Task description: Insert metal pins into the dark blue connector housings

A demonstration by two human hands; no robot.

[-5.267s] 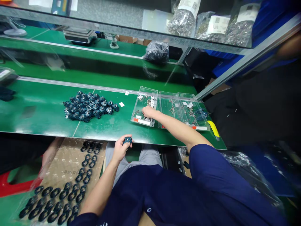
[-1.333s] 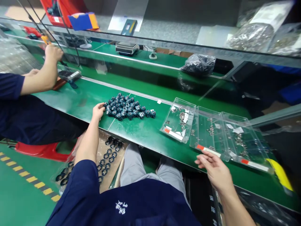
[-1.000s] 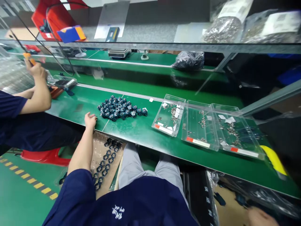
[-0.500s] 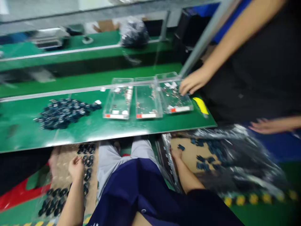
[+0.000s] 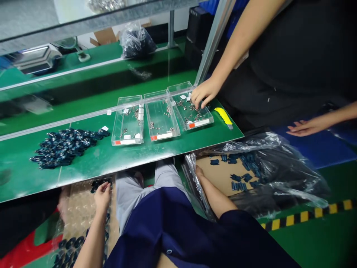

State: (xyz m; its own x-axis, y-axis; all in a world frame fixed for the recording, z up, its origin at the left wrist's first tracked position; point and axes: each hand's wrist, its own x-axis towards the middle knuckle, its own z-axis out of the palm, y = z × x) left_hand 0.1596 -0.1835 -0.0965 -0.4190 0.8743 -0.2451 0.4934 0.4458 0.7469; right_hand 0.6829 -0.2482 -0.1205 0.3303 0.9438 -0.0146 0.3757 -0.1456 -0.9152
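Worn on the head, the camera looks forward and down, tilted, close over the green workbench (image 5: 92, 175), with the left hand (image 5: 102, 197) and right hand (image 5: 199, 172) nearest, below it.

Green bench (image 5: 92, 163): three clear plastic trays (image 5: 160, 126) mid-frame (small metal parts (image 5: 168, 109) inside), dark blue parts (image 5: 65, 147) heaped left, yellow utility knife (image 5: 223, 115) right.

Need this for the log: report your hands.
Left hand at black ring parts. Right hand by clear plastic bag edge, blue parts beyond. Co-worker's hand in clear plastic tray.
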